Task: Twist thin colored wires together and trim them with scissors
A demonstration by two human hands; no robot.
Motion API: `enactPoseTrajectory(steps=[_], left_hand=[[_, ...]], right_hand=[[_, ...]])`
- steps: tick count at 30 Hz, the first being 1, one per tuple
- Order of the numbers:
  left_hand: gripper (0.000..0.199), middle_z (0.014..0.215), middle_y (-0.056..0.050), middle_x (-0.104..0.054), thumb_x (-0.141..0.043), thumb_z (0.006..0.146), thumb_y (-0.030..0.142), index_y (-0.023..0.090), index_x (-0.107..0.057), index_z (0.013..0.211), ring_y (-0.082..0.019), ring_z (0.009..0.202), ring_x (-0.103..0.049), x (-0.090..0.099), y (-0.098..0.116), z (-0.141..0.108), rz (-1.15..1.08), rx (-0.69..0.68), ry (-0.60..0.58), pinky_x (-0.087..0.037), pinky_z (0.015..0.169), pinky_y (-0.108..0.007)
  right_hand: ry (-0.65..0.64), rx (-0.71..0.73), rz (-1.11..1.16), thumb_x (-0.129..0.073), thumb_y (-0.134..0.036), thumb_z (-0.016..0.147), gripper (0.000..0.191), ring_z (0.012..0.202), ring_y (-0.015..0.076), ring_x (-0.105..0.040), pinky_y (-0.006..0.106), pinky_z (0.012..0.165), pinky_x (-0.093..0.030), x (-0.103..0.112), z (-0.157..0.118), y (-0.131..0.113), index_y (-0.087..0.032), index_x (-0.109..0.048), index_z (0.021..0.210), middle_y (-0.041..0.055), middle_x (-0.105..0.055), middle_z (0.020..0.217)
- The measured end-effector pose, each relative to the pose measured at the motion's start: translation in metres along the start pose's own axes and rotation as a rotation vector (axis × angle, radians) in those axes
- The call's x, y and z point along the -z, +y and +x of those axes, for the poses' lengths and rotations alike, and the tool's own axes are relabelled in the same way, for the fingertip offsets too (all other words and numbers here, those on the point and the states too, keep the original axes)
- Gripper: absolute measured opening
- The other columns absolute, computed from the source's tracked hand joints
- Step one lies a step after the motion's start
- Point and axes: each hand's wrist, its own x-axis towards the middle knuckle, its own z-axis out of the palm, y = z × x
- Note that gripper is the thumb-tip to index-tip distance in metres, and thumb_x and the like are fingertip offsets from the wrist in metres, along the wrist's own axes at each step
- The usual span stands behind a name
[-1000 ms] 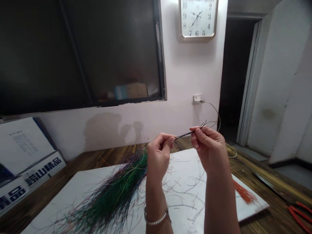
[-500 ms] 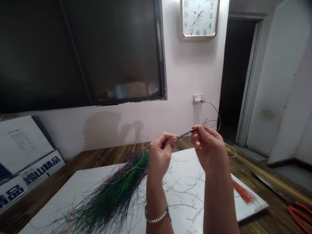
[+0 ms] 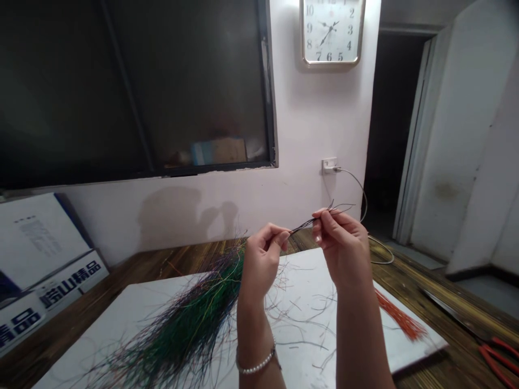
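Observation:
A thin bundle of black wires (image 3: 302,226) stretches between my two hands, above the far edge of a white board (image 3: 302,319). My left hand (image 3: 265,254) pinches one end between thumb and forefinger. The other end is pinched in my right hand (image 3: 343,237), with loose wire tips fanning out past its fingers. On the board, left of my left wrist, lies a large heap of green, blue and purple wires (image 3: 190,319). Scattered wire pieces (image 3: 300,313) lie between my forearms. An orange wire bundle (image 3: 401,316) rests right of my right forearm.
Red-handled scissors (image 3: 500,354) lie on the wooden table (image 3: 405,270) at the right. White boxes with blue lettering (image 3: 44,243) stand at the left. A cable (image 3: 363,189) runs from a wall socket (image 3: 330,165) down behind my right hand.
Both hands have shifted slightly to the left with the black wires still between them. More of the orange bundle shows beside my right forearm.

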Motion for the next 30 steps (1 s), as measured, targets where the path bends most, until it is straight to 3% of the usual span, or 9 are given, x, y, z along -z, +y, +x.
enactPoseTrajectory(steps=[9, 15, 22, 25, 30], left_hand=[[0.013, 0.057, -0.002, -0.058, -0.066, 0.076, 0.027, 0.017, -0.075, 0.080, -0.011, 0.052, -0.045, 0.001, -0.003, -0.005, -0.038, 0.145, -0.076, -0.033, 0.048, -0.024], [0.017, 0.060, -0.003, -0.057, -0.060, 0.081, 0.029, 0.016, -0.070, 0.076, -0.012, 0.054, -0.046, 0.003, 0.001, -0.007, 0.098, 0.075, -0.159, -0.034, 0.047, -0.024], [0.018, 0.058, -0.001, -0.057, -0.055, 0.082, 0.023, 0.018, -0.065, 0.069, -0.014, 0.057, -0.050, 0.012, 0.012, -0.007, 0.303, 0.045, -0.087, -0.038, 0.054, -0.025], [0.015, 0.071, -0.004, -0.066, -0.057, 0.082, 0.027, 0.018, -0.069, 0.084, -0.017, 0.068, -0.058, 0.017, 0.012, -0.008, 0.304, 0.083, -0.049, -0.045, 0.065, -0.028], [0.042, 0.079, -0.006, -0.067, -0.067, 0.076, 0.036, 0.020, -0.063, 0.114, -0.020, 0.075, -0.061, 0.019, 0.016, -0.013, 0.240, 0.162, -0.139, -0.048, 0.069, -0.031]], right_hand=[[0.040, 0.064, -0.163, -0.063, -0.028, 0.079, 0.014, 0.044, 0.0068, -0.043, 0.020, 0.041, -0.029, 0.004, 0.002, 0.002, -0.015, -0.063, 0.073, -0.0017, -0.053, 0.054], [0.070, 0.156, -0.367, -0.056, -0.024, 0.082, 0.015, 0.043, 0.0062, -0.042, 0.020, 0.041, -0.032, 0.006, 0.002, 0.002, -0.015, -0.062, 0.072, -0.0032, -0.050, 0.054], [-0.048, 0.157, -0.331, -0.053, -0.020, 0.083, 0.013, 0.046, 0.0065, -0.042, 0.021, 0.043, -0.032, -0.004, 0.000, 0.007, -0.016, -0.060, 0.072, -0.0032, -0.050, 0.057], [-0.115, 0.157, -0.366, -0.051, -0.019, 0.083, 0.015, 0.047, 0.0070, -0.042, 0.022, 0.045, -0.033, -0.008, 0.002, 0.015, -0.016, -0.059, 0.070, -0.0033, -0.049, 0.057], [-0.226, 0.127, -0.397, -0.050, -0.016, 0.081, 0.016, 0.053, 0.0091, -0.045, 0.024, 0.052, -0.037, -0.010, 0.004, 0.023, -0.016, -0.060, 0.067, -0.0014, -0.051, 0.060]])
